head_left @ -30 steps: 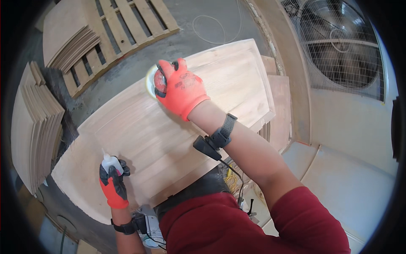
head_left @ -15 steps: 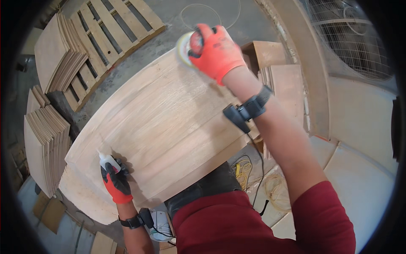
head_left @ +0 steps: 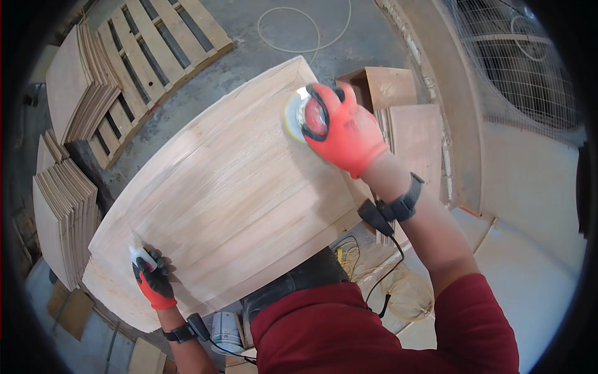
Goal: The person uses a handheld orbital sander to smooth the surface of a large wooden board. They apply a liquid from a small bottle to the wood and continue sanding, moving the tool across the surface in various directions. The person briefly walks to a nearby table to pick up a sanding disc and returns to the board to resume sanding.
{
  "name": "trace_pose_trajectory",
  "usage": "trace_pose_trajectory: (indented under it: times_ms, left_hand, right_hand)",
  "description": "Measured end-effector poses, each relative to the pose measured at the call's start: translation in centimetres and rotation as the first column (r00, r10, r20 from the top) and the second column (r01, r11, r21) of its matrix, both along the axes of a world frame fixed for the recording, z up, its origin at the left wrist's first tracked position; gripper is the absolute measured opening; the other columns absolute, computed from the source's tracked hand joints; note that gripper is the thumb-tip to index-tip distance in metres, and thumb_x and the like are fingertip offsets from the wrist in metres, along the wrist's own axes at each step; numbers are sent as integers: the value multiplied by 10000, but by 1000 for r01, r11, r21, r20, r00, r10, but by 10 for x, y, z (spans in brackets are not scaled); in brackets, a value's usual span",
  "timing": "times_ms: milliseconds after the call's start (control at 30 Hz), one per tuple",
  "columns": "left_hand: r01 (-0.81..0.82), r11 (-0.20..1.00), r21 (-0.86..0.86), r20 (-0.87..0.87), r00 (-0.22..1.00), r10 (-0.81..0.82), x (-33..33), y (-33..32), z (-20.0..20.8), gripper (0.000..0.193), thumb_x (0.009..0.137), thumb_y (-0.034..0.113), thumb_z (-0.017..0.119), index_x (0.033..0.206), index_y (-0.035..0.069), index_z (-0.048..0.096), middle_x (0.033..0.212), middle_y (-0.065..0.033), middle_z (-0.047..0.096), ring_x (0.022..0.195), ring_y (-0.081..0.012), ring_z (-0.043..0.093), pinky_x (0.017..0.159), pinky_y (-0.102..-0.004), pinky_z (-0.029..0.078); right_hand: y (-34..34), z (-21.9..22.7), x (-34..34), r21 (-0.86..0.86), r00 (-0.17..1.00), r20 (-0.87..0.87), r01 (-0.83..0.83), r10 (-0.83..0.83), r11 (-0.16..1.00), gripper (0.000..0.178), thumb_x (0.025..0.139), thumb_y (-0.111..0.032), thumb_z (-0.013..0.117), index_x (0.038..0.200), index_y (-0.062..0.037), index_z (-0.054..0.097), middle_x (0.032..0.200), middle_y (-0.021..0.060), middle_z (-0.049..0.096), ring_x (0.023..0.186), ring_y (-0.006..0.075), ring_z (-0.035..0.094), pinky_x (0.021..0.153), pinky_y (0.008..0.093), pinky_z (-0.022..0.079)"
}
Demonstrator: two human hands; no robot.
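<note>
A pale wooden panel (head_left: 218,193) with a curved far edge lies across the work area in front of me. My right hand (head_left: 346,128), in an orange glove, grips a round orbital sander (head_left: 296,118) by its red top. The sander's disc sits on the panel's right part, inside the far right corner. Near the panel's left end, my left hand (head_left: 154,280), in an orange and black glove, is wrapped round a small white squeeze bottle (head_left: 142,257). Its pale nozzle points away from me, over the wood.
Stacked thin wooden boards (head_left: 65,215) stand at the left, beside a slatted pallet (head_left: 146,59). A hose (head_left: 289,9) loops on the floor ahead. An open wooden box (head_left: 389,87) and more boards (head_left: 417,140) are at right. A white bucket (head_left: 225,330) stands near my legs.
My right hand has brought the sander nearer and to the right, away from the panel's far edge. My left hand with the bottle has shifted slightly left and nearer in the picture.
</note>
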State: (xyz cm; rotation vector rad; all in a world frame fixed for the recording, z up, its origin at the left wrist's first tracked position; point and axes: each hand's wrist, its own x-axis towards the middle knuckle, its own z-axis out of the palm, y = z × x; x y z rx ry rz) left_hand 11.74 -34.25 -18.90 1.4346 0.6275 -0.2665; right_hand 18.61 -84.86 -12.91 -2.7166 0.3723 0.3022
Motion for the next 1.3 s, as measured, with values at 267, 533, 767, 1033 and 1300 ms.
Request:
trace_pose_trajectory:
  times_ms: [267, 533, 767, 1033, 1300]
  left_hand:
    - [-27, 999, 47, -14, 1000, 28, -2, -5, 2, 464, 1028, 458, 572, 1249, 50, 565, 913, -60, 638, 665, -143, 609, 519, -262, 496]
    - [-49, 999, 23, -15, 999, 49, 2, -6, 2, 467, 1024, 455, 579, 1258, 52, 572, 906, -55, 639, 643, -141, 605, 515, -256, 488]
    - [-33, 999, 35, -24, 999, 34, -3, -4, 3, 455, 1034, 454, 560, 1256, 57, 569, 903, -53, 639, 636, -136, 594, 512, -259, 483]
    - [17, 997, 79, -2, 1000, -17, -1, -8, 5, 457, 1041, 452, 552, 1253, 47, 563, 915, -57, 637, 652, -133, 600, 523, -253, 478]
    - [37, 999, -23, -18, 999, -37, -4, -1, 5, 457, 1032, 449, 571, 1262, 55, 564, 933, -52, 629, 670, -117, 578, 539, -236, 459]
  right_hand:
    - [2, 5, 2, -4, 997, -1, -74, 74, 997, 635, 831, -294, 756, 1404, -200, 498, 1318, 264, 505, 1020, 445, 673, 880, 490, 568]
    - [-4, 1, 73, -38, 998, 64, -16, 19, 999, 706, 798, -338, 799, 1413, -172, 495, 1299, 247, 525, 1066, 440, 659, 897, 478, 558]
    - [0, 4, 6, -2, 996, 77, -48, 48, 999, 518, 871, -316, 717, 1340, -183, 543, 1288, 257, 535, 976, 448, 687, 824, 488, 590]
    - [-6, -1, -19, -29, 987, 141, -79, 83, 996, 440, 892, -282, 675, 1306, -184, 563, 1176, 233, 558, 882, 419, 696, 781, 507, 588]
    - [-4, 8, 11, 11, 994, 48, -98, 97, 995, 537, 844, -291, 728, 1330, -198, 520, 1254, 225, 532, 993, 403, 685, 885, 474, 557]
